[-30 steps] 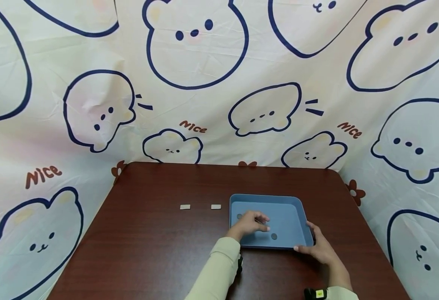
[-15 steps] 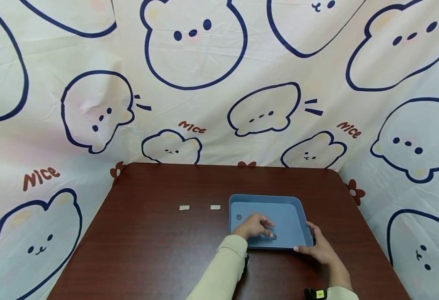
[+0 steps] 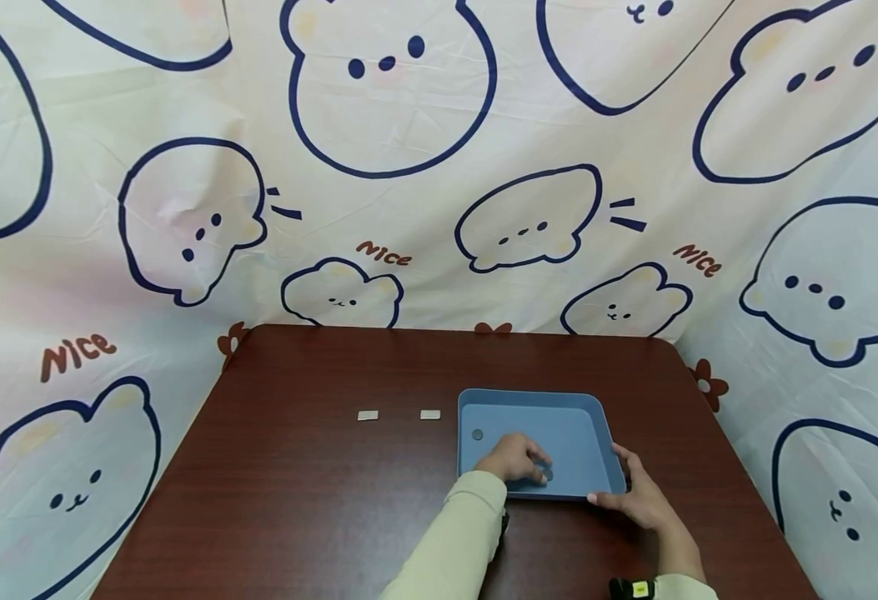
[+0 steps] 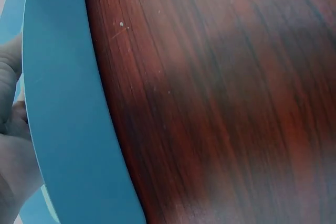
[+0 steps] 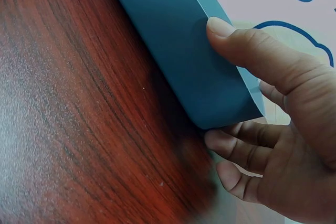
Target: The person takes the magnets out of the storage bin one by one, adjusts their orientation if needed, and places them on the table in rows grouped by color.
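Note:
A shallow blue tray (image 3: 584,433) lies right of the table's middle. Inside it, my left hand (image 3: 512,457) reaches down with bent fingers and pinches a small grey coin (image 3: 549,475) between thumb and fingertip; the coin is partly covered. A second grey coin (image 3: 478,434) lies flat near the tray's left wall. My right hand (image 3: 643,496) grips the tray's near right corner. In the right wrist view its thumb (image 5: 223,27) presses the front wall while other fingers reach around the corner. The left wrist view shows the tray's wall hiding most of the left hand (image 4: 16,166).
Two small whitish rectangular pieces (image 3: 368,415) (image 3: 430,414) lie apart on the dark brown table (image 3: 296,500), left of the tray. Behind and beside the table hangs a pale cloth (image 3: 439,208) with bear outlines.
My left hand has moved right and slightly down inside the tray, its fingertips coming onto the nearer coin. My right hand stays on the tray corner.

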### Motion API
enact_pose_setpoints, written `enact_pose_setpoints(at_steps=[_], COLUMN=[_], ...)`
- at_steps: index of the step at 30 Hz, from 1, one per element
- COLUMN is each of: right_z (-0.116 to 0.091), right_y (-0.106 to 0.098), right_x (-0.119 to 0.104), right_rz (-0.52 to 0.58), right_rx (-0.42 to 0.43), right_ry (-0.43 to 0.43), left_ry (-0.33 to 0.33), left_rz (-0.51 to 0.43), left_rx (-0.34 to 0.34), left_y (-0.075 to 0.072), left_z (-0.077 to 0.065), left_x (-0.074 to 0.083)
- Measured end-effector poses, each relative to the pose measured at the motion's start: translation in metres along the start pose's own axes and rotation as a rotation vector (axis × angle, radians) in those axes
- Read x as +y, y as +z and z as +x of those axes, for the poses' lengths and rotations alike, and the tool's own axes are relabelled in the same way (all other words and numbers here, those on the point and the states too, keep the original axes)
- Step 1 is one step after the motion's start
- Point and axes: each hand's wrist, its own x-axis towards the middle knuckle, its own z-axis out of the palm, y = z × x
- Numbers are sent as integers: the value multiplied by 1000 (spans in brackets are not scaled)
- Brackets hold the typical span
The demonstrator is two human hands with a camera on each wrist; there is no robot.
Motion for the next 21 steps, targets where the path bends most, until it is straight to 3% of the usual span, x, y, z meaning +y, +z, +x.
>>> enact_pose_setpoints(at_steps=[9, 21], right_z=[0, -1], right_y=[1, 0], right_x=[-1, -1], right_rz=[17, 15], right_rx=[11, 6], right_ry=[-3, -1], left_ry=[-17, 6], left_rz=[121, 140], left_rx=[66, 126], left_y=[2, 7], left_z=[-4, -5], left_x=[6, 3])
